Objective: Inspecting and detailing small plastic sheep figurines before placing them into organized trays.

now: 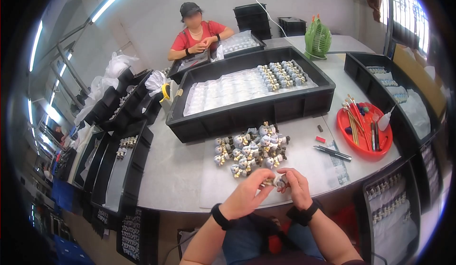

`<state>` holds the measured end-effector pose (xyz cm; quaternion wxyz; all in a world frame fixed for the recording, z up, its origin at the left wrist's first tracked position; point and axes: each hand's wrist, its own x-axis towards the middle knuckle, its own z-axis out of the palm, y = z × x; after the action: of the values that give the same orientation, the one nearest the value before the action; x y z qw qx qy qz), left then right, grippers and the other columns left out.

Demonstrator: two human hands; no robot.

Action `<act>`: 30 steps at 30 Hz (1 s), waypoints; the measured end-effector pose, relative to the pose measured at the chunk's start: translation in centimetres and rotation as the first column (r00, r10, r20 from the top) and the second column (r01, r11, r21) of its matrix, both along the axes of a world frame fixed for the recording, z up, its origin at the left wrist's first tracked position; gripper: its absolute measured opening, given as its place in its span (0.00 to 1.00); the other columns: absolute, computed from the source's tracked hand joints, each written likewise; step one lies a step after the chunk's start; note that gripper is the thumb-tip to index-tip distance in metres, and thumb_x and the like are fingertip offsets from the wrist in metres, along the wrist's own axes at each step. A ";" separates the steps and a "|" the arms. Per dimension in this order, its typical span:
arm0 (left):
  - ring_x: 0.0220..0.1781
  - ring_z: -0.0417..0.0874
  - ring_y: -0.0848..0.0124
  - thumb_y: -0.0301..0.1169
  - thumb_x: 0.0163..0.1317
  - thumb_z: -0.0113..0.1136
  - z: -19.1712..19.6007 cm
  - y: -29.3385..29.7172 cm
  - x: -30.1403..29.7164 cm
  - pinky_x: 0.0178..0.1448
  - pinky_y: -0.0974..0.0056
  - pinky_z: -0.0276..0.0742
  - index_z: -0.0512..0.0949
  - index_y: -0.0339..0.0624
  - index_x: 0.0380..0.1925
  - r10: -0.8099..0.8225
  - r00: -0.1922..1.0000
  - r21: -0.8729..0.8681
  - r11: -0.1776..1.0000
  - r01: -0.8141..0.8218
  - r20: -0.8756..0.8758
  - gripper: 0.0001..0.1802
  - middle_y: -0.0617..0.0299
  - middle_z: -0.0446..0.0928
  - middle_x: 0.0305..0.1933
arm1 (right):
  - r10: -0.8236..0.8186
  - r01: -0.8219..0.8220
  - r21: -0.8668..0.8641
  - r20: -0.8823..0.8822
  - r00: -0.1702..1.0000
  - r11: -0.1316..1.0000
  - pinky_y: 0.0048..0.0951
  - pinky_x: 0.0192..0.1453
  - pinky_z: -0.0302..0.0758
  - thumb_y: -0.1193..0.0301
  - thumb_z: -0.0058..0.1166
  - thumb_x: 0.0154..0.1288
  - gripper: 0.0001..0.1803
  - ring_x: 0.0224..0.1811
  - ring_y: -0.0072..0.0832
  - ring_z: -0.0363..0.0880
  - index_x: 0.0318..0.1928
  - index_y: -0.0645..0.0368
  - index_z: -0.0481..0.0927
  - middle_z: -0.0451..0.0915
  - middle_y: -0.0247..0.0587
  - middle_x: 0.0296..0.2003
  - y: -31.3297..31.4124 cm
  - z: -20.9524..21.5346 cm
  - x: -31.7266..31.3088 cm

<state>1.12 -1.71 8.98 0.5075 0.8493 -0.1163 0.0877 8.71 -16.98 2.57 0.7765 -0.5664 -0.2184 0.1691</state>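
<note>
Close to the table's front edge, my left hand [248,192] and my right hand [298,190] meet around a small figurine [279,182] with a pale head. Fingers of both hands are closed on it, so part of it is hidden. Just beyond them a cluster of similar figurines [249,150], with blue-grey hair and dark and yellow parts, lies on a white sheet [213,184]. Behind the cluster stands a large black tray [251,110], with rows of figurines [282,75] at its right end and white lining on the left.
Right of the figurines lie pens [332,153], a red block [320,139] and a red dish [365,152] of brushes and tools. A green fan [317,39] stands farther back. Black trays [124,170] flank the table on both sides. Across it sits a person [197,37] in red.
</note>
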 end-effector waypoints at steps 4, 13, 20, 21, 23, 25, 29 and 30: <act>0.47 0.73 0.68 0.23 0.57 0.52 -2.2 -1.2 -1.6 0.48 0.67 0.72 0.68 0.36 0.44 0.064 0.997 -0.041 0.997 -0.066 -0.052 0.14 0.53 0.66 0.54 | 0.086 -0.086 -0.063 -0.004 0.996 0.994 0.16 0.27 0.68 0.66 0.39 0.66 0.16 0.25 0.16 0.70 0.44 0.65 0.73 0.74 0.34 0.26 -0.6 0.3 -0.2; 0.45 0.74 0.72 0.22 0.54 0.55 -5.0 -1.2 -1.1 0.44 0.71 0.71 0.70 0.35 0.45 0.275 0.958 -0.059 0.961 -0.271 0.078 0.16 0.55 0.71 0.49 | 0.113 -0.111 -0.098 0.006 0.994 0.989 0.18 0.32 0.72 0.71 0.48 0.62 0.12 0.27 0.16 0.72 0.43 0.65 0.74 0.74 0.34 0.27 0.0 0.3 -0.5; 0.47 0.72 0.76 0.21 0.56 0.54 -6.9 -2.7 -0.5 0.49 0.71 0.69 0.66 0.36 0.50 0.302 0.944 -0.618 0.719 -0.317 -0.132 0.20 0.60 0.70 0.48 | 0.098 -0.100 -0.109 -0.022 0.995 0.989 0.18 0.34 0.72 0.70 0.49 0.62 0.12 0.29 0.17 0.74 0.42 0.66 0.75 0.76 0.35 0.31 -0.2 0.1 -0.1; 0.48 0.71 0.76 0.20 0.56 0.53 -7.1 -2.9 -0.2 0.51 0.71 0.69 0.65 0.35 0.51 0.304 0.948 -0.675 0.680 -0.285 -0.094 0.21 0.60 0.70 0.48 | 0.102 -0.103 -0.093 -0.015 0.995 0.990 0.18 0.34 0.72 0.70 0.49 0.62 0.12 0.29 0.17 0.74 0.42 0.66 0.75 0.76 0.35 0.31 -0.1 0.1 0.0; 0.48 0.71 0.76 0.19 0.57 0.52 -7.3 -3.3 0.3 0.52 0.71 0.69 0.64 0.35 0.52 0.296 0.950 -0.709 0.648 -0.278 -0.102 0.21 0.61 0.70 0.49 | 0.068 -0.068 -0.103 0.000 0.998 0.992 0.18 0.35 0.72 0.71 0.51 0.60 0.12 0.30 0.17 0.74 0.41 0.66 0.75 0.77 0.35 0.31 -0.1 0.1 0.0; 0.48 0.72 0.75 0.17 0.57 0.50 -7.4 -3.4 0.5 0.53 0.71 0.69 0.62 0.35 0.54 0.306 0.949 -0.729 0.631 -0.264 -0.078 0.23 0.60 0.69 0.49 | 0.066 -0.065 -0.075 0.007 0.998 0.995 0.18 0.35 0.72 0.72 0.52 0.60 0.11 0.31 0.17 0.74 0.41 0.66 0.75 0.77 0.35 0.31 0.1 0.1 -0.1; 0.50 0.71 0.72 0.14 0.55 0.49 -7.4 -2.9 -0.1 0.54 0.69 0.70 0.63 0.34 0.52 0.205 0.972 -0.740 0.635 -0.222 -0.116 0.23 0.57 0.65 0.54 | 0.069 -0.069 -0.054 -0.002 0.998 0.996 0.17 0.36 0.72 0.75 0.53 0.57 0.10 0.32 0.16 0.75 0.40 0.67 0.75 0.77 0.34 0.31 0.2 0.1 -0.2; 0.50 0.71 0.72 0.14 0.55 0.49 -7.4 -2.8 -0.2 0.54 0.69 0.70 0.63 0.34 0.52 0.208 0.971 -0.740 0.633 -0.226 -0.119 0.23 0.57 0.65 0.54 | 0.069 -0.069 -0.068 0.009 0.998 0.995 0.17 0.36 0.72 0.75 0.53 0.57 0.10 0.32 0.16 0.75 0.40 0.67 0.75 0.77 0.35 0.31 0.2 0.0 -0.2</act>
<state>0.88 -4.48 1.56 0.7983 0.5739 0.0385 0.1787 8.49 -16.80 2.59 0.7492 -0.5856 -0.2364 0.1999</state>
